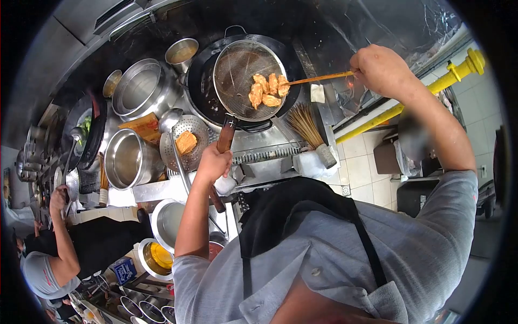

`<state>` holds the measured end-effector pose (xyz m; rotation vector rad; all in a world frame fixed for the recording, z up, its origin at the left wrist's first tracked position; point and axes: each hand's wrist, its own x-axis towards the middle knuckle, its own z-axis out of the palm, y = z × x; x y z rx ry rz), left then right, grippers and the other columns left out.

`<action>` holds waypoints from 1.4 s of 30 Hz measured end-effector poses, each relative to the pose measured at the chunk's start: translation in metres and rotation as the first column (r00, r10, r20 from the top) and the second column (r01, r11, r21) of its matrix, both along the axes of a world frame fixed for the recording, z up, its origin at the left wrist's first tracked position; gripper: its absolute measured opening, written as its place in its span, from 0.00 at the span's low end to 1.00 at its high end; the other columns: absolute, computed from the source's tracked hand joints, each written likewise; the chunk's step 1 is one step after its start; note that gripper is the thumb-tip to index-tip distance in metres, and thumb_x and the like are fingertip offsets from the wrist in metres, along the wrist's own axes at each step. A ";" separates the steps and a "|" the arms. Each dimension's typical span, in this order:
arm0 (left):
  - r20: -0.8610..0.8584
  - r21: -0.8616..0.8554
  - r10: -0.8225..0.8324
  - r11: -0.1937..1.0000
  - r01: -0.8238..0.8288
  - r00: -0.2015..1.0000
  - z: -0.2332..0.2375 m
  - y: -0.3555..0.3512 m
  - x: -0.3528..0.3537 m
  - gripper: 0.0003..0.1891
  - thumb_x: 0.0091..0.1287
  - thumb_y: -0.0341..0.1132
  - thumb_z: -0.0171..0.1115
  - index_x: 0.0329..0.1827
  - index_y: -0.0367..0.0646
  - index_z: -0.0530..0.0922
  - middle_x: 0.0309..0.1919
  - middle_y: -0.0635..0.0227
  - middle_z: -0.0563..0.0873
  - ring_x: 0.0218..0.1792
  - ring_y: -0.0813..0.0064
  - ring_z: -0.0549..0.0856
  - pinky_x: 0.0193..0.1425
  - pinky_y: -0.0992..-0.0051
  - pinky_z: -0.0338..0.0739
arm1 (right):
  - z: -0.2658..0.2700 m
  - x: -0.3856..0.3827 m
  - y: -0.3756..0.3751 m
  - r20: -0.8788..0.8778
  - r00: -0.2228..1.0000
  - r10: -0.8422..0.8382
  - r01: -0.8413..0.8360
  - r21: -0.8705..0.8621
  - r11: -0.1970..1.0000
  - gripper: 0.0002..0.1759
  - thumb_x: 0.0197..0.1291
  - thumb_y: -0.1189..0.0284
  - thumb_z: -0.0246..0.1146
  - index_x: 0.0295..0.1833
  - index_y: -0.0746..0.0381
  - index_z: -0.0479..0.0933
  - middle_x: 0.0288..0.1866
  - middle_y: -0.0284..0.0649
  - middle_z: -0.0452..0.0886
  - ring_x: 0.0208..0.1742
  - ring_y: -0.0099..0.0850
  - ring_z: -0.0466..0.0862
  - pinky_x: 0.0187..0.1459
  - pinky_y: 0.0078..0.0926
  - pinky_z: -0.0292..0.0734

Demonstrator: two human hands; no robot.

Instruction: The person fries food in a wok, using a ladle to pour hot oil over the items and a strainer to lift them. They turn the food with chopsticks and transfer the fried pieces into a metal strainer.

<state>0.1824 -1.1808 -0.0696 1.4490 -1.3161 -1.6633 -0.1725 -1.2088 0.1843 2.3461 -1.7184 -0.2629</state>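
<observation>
A round mesh strainer (237,70) is over a large dark wok (202,83), with several browned food pieces (257,94) on its right side. My left hand (215,163) is closed around the strainer's wooden handle (227,135). Thin wooden chopsticks (321,78) run from my right hand (382,70), which is closed on them, to the pieces; their tips touch the rightmost one. Left of my left hand, a perforated ladle (199,129) holds another browned piece (186,142), with a long-handled ladle (170,120) lying across its edge.
A bamboo brush (306,127) lies right of the wok. Metal pots (124,159) and a bowl (182,53) stand left of it. A yellow pipe (372,116) runs along the right. Another person (59,259) works at the far left, near another wok (81,127). White basins (168,224) sit below.
</observation>
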 end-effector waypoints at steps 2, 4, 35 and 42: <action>-0.011 0.006 -0.015 1.000 0.015 1.000 0.000 -0.004 0.002 0.04 0.64 0.26 0.55 0.37 0.35 0.69 0.16 0.69 0.73 0.10 0.79 0.70 0.11 0.76 0.64 | 0.002 0.001 0.000 -0.011 1.000 -0.004 0.003 -0.016 1.000 0.06 0.48 0.75 0.60 0.24 0.64 0.80 0.23 0.45 0.82 0.32 0.44 0.83 0.35 0.40 0.78; -0.002 0.033 -0.050 0.998 0.050 0.999 0.003 -0.006 0.003 0.05 0.64 0.25 0.55 0.38 0.35 0.68 0.17 0.70 0.73 0.10 0.79 0.70 0.12 0.75 0.65 | 0.003 0.003 0.000 -0.031 0.999 0.016 -0.017 -0.032 0.999 0.05 0.48 0.75 0.60 0.25 0.64 0.80 0.24 0.46 0.82 0.32 0.45 0.83 0.35 0.40 0.78; -0.082 0.045 -0.002 0.999 0.005 0.997 -0.006 -0.005 0.003 0.04 0.64 0.24 0.55 0.32 0.37 0.69 0.16 0.68 0.74 0.10 0.79 0.71 0.12 0.76 0.65 | -0.005 0.023 -0.029 -0.132 0.991 0.020 -0.012 0.063 0.998 0.05 0.46 0.79 0.60 0.29 0.65 0.81 0.31 0.48 0.83 0.39 0.46 0.84 0.40 0.40 0.80; -0.080 0.025 0.052 0.998 -0.050 0.995 -0.008 0.006 0.013 0.04 0.64 0.25 0.55 0.33 0.36 0.70 0.17 0.68 0.74 0.11 0.79 0.71 0.11 0.77 0.65 | -0.014 -0.006 -0.027 0.199 0.955 -0.222 0.173 0.240 0.955 0.06 0.51 0.77 0.60 0.28 0.70 0.79 0.22 0.47 0.81 0.31 0.42 0.85 0.36 0.36 0.79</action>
